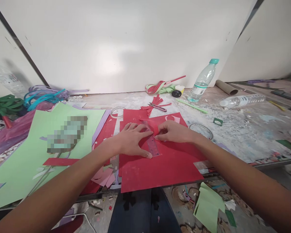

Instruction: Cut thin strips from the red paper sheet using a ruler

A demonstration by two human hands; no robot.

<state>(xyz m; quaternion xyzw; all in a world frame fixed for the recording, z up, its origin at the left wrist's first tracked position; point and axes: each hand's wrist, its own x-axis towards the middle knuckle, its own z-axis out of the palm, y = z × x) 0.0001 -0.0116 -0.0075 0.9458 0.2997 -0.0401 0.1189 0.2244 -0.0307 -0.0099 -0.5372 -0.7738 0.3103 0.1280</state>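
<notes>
My left hand (133, 139) lies with fingers spread, pressing a clear ruler (153, 146) onto a sheet of red paper (160, 173). Just to its right, my right hand (172, 131) is closed in a pinch on a raised piece of the red paper (154, 125) along the ruler's edge. The ruler's upper part is partly covered by my left fingers and the lifted paper. Pink-handled scissors (159, 107) rest on red paper scraps (149, 111) beyond my hands.
Light green sheets (21, 168) with a blurred-out object (67, 134) lie to the left. Tape rolls (117, 112) sit around the red paper. An upright bottle (202, 82), a lying bottle (243, 101) and a cardboard tube (226, 87) are at right. Behind stands a white panel (126, 42).
</notes>
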